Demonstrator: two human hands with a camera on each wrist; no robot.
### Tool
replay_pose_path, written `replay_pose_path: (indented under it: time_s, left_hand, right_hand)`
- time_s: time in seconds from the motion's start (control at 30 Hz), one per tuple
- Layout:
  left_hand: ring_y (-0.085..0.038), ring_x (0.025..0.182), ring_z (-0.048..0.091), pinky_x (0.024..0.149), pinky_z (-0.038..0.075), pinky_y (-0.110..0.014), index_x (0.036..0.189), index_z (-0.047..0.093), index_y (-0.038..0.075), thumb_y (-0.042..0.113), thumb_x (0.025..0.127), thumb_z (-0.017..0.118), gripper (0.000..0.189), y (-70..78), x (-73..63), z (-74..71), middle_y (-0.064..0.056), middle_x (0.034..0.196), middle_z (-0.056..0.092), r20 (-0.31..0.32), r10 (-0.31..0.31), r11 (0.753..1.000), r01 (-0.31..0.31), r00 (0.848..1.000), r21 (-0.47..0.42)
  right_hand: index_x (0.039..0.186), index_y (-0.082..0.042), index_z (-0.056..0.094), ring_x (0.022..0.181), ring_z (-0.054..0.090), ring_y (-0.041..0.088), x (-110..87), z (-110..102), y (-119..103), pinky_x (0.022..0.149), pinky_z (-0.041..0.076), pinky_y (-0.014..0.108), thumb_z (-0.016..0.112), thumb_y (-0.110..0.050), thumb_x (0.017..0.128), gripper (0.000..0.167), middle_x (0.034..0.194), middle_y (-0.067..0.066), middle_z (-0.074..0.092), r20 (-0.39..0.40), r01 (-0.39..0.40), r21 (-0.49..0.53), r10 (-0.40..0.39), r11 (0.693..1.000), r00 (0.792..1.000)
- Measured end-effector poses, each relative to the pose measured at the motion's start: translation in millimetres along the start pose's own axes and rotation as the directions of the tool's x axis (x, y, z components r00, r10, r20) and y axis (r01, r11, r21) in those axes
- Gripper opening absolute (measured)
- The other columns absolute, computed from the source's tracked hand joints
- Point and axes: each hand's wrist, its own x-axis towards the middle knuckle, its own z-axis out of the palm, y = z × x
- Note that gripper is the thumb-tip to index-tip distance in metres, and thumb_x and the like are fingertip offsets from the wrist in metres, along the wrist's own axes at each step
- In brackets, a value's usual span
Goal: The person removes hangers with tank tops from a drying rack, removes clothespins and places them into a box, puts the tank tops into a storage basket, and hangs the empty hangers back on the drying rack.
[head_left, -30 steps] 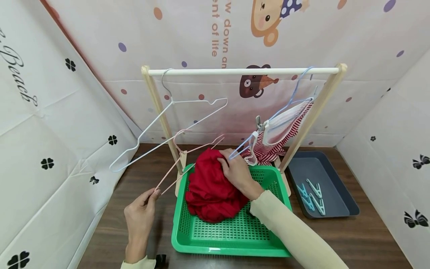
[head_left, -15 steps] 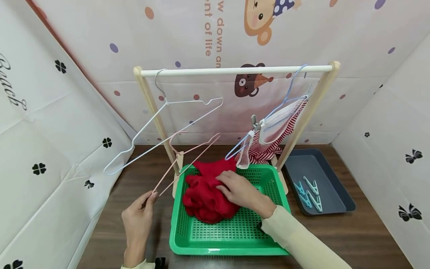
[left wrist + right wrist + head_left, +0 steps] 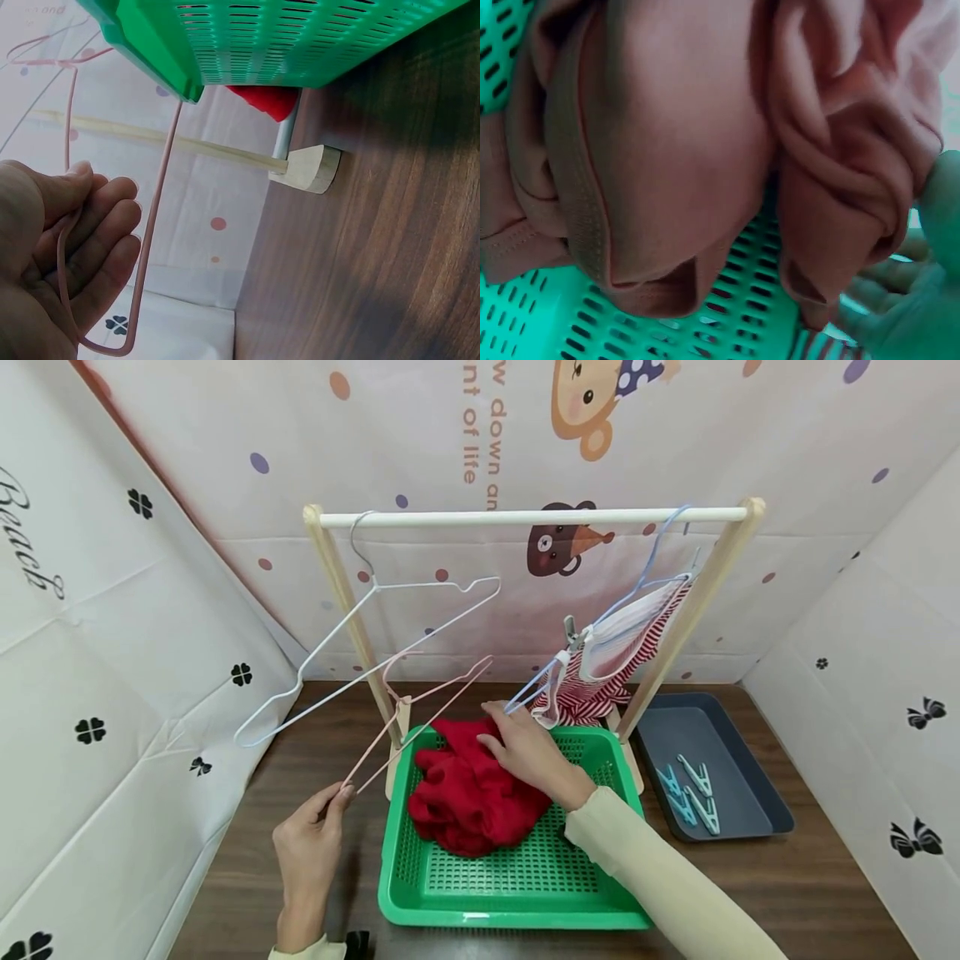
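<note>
My left hand (image 3: pixel 309 843) pinches a lower corner of a pink clothes hanger (image 3: pixel 402 700) between thumb and fingers, left of the green basket (image 3: pixel 517 917). In the left wrist view the hanger's pink wire (image 3: pixel 155 210) passes through the curled hand (image 3: pixel 97 247). A red garment (image 3: pixel 468 806) lies bunched in the basket. My right hand (image 3: pixel 534 758) is at its far right edge, fingers stretched forward and thumb apart. In the right wrist view the garment (image 3: pixel 675 135) fills most of the picture, with the fingers (image 3: pixel 889 277) beside and partly behind its folds.
Behind the basket stands a wooden rack with a white bar (image 3: pixel 487 517). A bare white hanger (image 3: pixel 377 584) hangs at its left, and a blue hanger (image 3: pixel 649 558) with a clipped red-striped garment (image 3: pixel 600 693) at its right. A grey tray (image 3: pixel 750 760) holds several clothespins (image 3: pixel 705 814).
The right hand has come off the raised red garment, drawn back over it, then reached to its far edge. The garment lies flatter. The left hand keeps its hold on the pink hanger.
</note>
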Motion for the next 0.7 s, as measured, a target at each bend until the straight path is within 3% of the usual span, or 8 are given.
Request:
replay_pose_path:
  time_s: [0.1, 0.2, 0.4, 0.6, 0.7]
  left_hand:
    - [-0.012, 0.070, 0.074, 0.068, 0.048, -0.004, 0.095, 0.083, -0.003, -0.006, 0.083, 0.088, 0.013, -0.6, -0.1, 0.3, -0.011, 0.083, 0.079, -0.002, 0.006, 1.000, -0.006, 1.000, 0.001]
    - [-0.011, 0.071, 0.074, 0.069, 0.049, -0.004, 0.095, 0.083, -0.003, -0.006, 0.084, 0.088, 0.013, -1.1, 0.0, 0.6, -0.011, 0.083, 0.079, -0.002, 0.008, 1.000, -0.008, 1.000, -0.012]
    - [-0.007, 0.073, 0.074, 0.069, 0.049, -0.004, 0.095, 0.083, -0.004, -0.008, 0.083, 0.087, 0.014, -2.0, 0.8, 0.1, -0.012, 0.083, 0.079, -0.007, 0.007, 0.999, -0.007, 1.000, -0.039]
    - [-0.007, 0.072, 0.073, 0.069, 0.048, -0.004, 0.094, 0.083, -0.004, -0.008, 0.082, 0.088, 0.014, -3.0, -0.3, -1.9, -0.013, 0.083, 0.079, -0.016, 0.004, 1.000, -0.004, 1.000, -0.014]
    - [-0.007, 0.072, 0.073, 0.069, 0.048, -0.004, 0.094, 0.083, -0.004, -0.008, 0.082, 0.088, 0.014, -3.4, -1.1, -2.6, -0.012, 0.083, 0.079, -0.018, 0.008, 1.000, -0.008, 1.000, -0.007]
  right_hand:
    - [0.141, 0.004, 0.061, 0.121, 0.064, 0.037, 5.3, 7, 6, 0.099, 0.056, 0.049, 0.074, -0.021, 0.103, 0.047, 0.131, 0.021, 0.068, 0.054, -0.017, -0.029, 0.018, 0.999, 0.998]
    - [0.128, 0.001, 0.070, 0.104, 0.070, 0.034, 7.4, 12, 12, 0.089, 0.059, 0.047, 0.076, -0.013, 0.100, 0.032, 0.114, 0.016, 0.074, 0.028, 0.006, -0.031, -0.005, 1.000, 1.000]
    - [0.115, -0.004, 0.076, 0.094, 0.072, 0.031, 9.1, 15, 17, 0.083, 0.060, 0.045, 0.073, -0.005, 0.100, 0.016, 0.102, 0.010, 0.076, -0.157, 0.091, -0.030, -0.094, 0.995, 0.983]
    - [0.124, -0.006, 0.075, 0.106, 0.072, 0.027, 6.1, 5, 4, 0.088, 0.060, 0.045, 0.069, -0.010, 0.105, 0.021, 0.114, 0.010, 0.075, -0.275, 0.076, -0.006, -0.074, 0.997, 0.959]
    - [0.124, -0.005, 0.076, 0.107, 0.072, 0.028, 0.3, -2, -6, 0.089, 0.060, 0.046, 0.072, -0.008, 0.103, 0.022, 0.115, 0.011, 0.076, -0.355, 0.118, 0.048, -0.093, 0.992, 0.930]
